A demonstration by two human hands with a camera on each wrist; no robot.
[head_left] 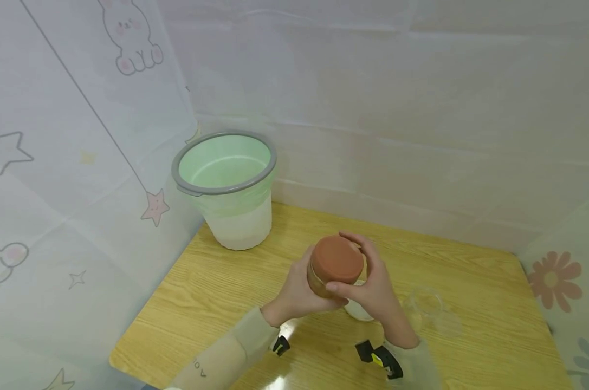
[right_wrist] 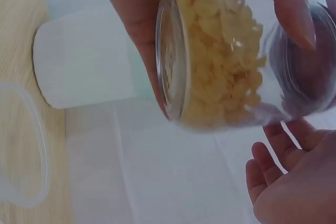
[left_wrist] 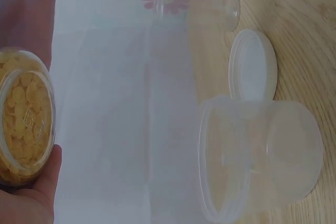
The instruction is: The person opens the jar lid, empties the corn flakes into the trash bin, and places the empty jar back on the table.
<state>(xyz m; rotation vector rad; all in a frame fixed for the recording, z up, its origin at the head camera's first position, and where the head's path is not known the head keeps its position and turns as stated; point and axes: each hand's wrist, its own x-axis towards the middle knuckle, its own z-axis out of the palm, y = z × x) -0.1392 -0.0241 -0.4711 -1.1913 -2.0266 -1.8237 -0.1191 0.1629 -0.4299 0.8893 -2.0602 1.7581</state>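
Above the wooden table (head_left: 489,303), both hands hold a clear jar (right_wrist: 220,61) of yellow flakes that look like cornflakes. Its reddish-brown lid (head_left: 338,257) faces up towards the head camera. My left hand (head_left: 296,292) is wrapped round the jar's body, its thumb lying across the glass in the right wrist view. My right hand (head_left: 378,290) grips the lid, thumb on the near edge and fingers on the far edge. Flakes (left_wrist: 26,121) show through the jar's base in the left wrist view.
A green and white bucket (head_left: 240,225) with a grey rim stands at the table's back left. Under and right of the hands are a white lid (left_wrist: 254,66), an open translucent tub (left_wrist: 294,150) and another clear container (left_wrist: 231,11). Printed cloth hangs around the table.
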